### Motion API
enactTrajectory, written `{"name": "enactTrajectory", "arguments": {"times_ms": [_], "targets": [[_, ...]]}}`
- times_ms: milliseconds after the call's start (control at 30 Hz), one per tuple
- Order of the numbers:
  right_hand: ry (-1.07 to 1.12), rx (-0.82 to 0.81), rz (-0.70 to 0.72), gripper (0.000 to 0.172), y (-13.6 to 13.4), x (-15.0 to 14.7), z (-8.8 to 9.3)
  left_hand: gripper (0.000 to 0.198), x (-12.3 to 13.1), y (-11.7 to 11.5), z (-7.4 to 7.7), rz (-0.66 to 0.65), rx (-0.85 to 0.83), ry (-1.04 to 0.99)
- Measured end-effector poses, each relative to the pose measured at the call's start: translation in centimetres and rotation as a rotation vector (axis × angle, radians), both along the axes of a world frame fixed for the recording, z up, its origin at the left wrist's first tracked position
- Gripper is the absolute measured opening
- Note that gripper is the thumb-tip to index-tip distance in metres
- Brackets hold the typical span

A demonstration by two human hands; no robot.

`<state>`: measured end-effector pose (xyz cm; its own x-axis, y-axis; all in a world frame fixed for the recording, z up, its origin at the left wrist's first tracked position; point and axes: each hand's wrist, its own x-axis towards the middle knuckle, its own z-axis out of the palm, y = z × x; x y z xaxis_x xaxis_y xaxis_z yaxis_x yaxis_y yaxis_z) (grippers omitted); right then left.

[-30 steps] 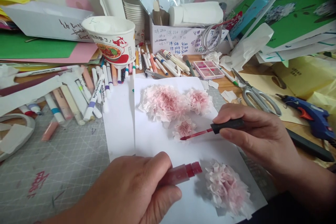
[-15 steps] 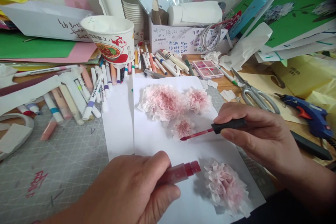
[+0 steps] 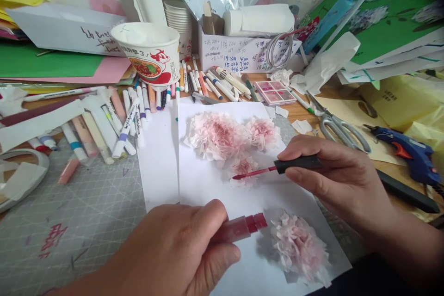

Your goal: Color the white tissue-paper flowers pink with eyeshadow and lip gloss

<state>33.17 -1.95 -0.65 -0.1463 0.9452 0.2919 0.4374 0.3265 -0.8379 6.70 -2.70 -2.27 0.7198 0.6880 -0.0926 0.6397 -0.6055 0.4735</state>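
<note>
My left hand (image 3: pixel 187 245) is closed around a small tube of red lip gloss (image 3: pixel 239 229), its threaded neck uncapped and pointing right. Between the thumb and fingers of my right hand (image 3: pixel 333 178) is the black-capped lip gloss applicator (image 3: pixel 298 163). Its red tip lies over the small pink-and-white paper flower (image 3: pixel 244 166); whether it touches the petals I cannot tell. A large paper flower (image 3: pixel 217 136) and a medium one (image 3: pixel 262 132) sit just behind it on a white sheet (image 3: pixel 204 185). Another paper flower (image 3: pixel 301 247) rests at the sheet's near right.
Many markers (image 3: pixel 125 127) lie at the left and back, beside a paper bowl (image 3: pixel 147 53). A pink palette (image 3: pixel 275 92), scissors (image 3: pixel 342 129) and a blue glue gun (image 3: pixel 409 152) are on the right. A tape roll (image 3: pixel 38 180) lies on the grey cutting mat (image 3: pixel 111 208).
My right hand has shifted slightly left, carrying the applicator tip left and a little away from me across the small flower. My left hand stays nearly in place with the tube.
</note>
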Motion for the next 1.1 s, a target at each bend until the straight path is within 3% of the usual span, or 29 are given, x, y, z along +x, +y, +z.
{"name": "enactTrajectory", "arguments": {"times_ms": [300,500,767,933,1100], "targets": [[-0.027,0.019,-0.029,0.009,0.5,-0.8,-0.7,0.047,0.0,-0.1,-0.2,0.014,-0.022,-0.017],[-0.018,0.02,-0.008,0.009,0.5,-0.8,-0.5,0.04,0.0,0.4,-0.6,-0.054,-0.056,-0.038],[-0.023,0.048,-0.049,0.011,0.3,-0.7,-0.4,0.044,0.1,0.0,0.2,0.01,-0.081,0.011],[0.065,-0.011,-0.051,0.012,-0.2,0.2,-0.3,0.042,0.2,0.1,0.1,0.013,-0.075,0.005],[0.003,-0.008,-0.047,0.013,-0.4,0.6,-0.4,0.045,0.1,0.0,0.0,0.03,-0.072,0.02]]}}
